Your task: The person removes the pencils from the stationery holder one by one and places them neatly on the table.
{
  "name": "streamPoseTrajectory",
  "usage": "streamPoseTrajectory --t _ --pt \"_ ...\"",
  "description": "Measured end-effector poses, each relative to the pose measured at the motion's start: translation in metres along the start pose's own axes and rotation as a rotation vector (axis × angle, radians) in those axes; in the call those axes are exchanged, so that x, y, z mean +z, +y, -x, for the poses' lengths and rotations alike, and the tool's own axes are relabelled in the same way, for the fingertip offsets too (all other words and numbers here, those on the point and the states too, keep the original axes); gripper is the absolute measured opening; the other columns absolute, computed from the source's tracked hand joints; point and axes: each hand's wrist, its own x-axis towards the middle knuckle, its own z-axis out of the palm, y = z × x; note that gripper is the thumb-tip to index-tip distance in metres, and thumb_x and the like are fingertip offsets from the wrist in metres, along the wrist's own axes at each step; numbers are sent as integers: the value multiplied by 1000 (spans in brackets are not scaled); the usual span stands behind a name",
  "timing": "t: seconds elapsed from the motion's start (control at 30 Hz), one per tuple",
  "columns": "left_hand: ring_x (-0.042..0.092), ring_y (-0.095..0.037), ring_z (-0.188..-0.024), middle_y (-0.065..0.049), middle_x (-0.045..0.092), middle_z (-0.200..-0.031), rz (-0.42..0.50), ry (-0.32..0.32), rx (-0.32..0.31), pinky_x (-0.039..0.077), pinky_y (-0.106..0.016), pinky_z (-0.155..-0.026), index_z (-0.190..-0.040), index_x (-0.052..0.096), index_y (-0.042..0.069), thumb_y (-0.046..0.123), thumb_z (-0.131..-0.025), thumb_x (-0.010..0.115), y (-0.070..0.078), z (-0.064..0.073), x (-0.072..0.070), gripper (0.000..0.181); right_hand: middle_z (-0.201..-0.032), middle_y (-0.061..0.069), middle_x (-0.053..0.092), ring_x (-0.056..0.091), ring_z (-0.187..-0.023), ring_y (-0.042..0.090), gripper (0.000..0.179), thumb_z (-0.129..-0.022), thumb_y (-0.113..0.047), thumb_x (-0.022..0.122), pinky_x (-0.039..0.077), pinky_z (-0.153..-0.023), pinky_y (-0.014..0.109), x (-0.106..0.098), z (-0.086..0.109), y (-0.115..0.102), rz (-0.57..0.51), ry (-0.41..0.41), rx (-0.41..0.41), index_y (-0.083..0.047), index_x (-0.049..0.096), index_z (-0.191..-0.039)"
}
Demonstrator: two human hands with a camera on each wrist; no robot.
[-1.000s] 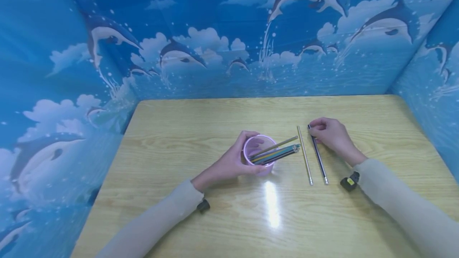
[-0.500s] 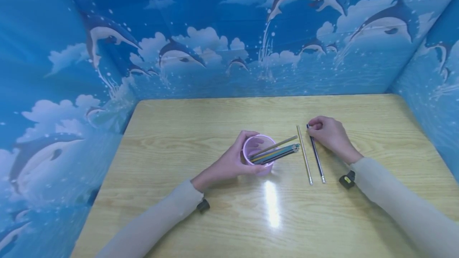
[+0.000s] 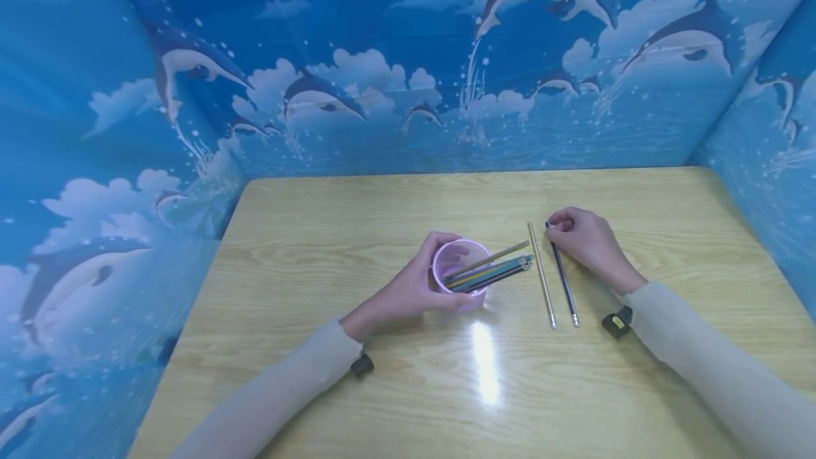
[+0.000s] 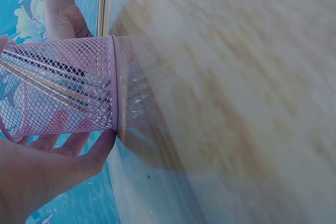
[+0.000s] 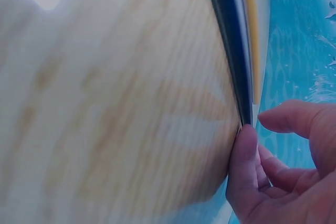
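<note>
Dark blue pencil, thin, flat on table, right hand at tip

Pencil far tip hidden under right hand; wrist views blurred; cup cropped left.

Right hand: thumb tip touches the end of the dark pencil lying on the table; a yellow pencil lies alongside.

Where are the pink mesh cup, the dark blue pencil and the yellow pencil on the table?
pink mesh cup [image 3: 460, 252], head view, far rim.
dark blue pencil [image 3: 564, 282], head view, middle of its shaft.
yellow pencil [image 3: 542, 278], head view, middle of its shaft.
</note>
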Motion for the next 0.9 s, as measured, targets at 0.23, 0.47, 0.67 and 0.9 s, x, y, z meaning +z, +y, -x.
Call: streamPoseTrajectory --t 0.23,0.47,0.67,0.9 --pt "56 -35 -141 -13 51 -156 -51 7 -18 54 -39 -112 -157 37 19 11 -86 94 0 1 0 92 -123 24 69 67 -111 41 46 -108 -28 65 53 -93 50 -2 8 0 -46 30 13 6 64 -138" --pt "53 -38 -145 -15 50 -159 -48 32 -52 52 -38 -114 -163 33 22 13 -84 96 1 2 1 101 -129 22 69 66 -116 36 44 -110 -27 61 52 -98 41 -4 22 -6 -167 120 -12 1 65 -144" --pt "53 -35 -146 -4 52 -161 -102 63 -59 49 -44 -117 -163 37 23 19 -81 99 3 -2 6 102 -125 13 69 64 -106 13 41 -111 -26 61 53 -86 20 -5 35 -14 -308 112 -25 -2 66 -144" --pt "56 -30 -143 0 55 -158 -162 91 -63 49 -46 -117 -162 39 21 25 -81 99 2 -4 10 101 -110 2 74 71 -95 10 33 -109 -14 69 63 -83 23 -1 50 -25 -594 42 -111 3 66 -137"
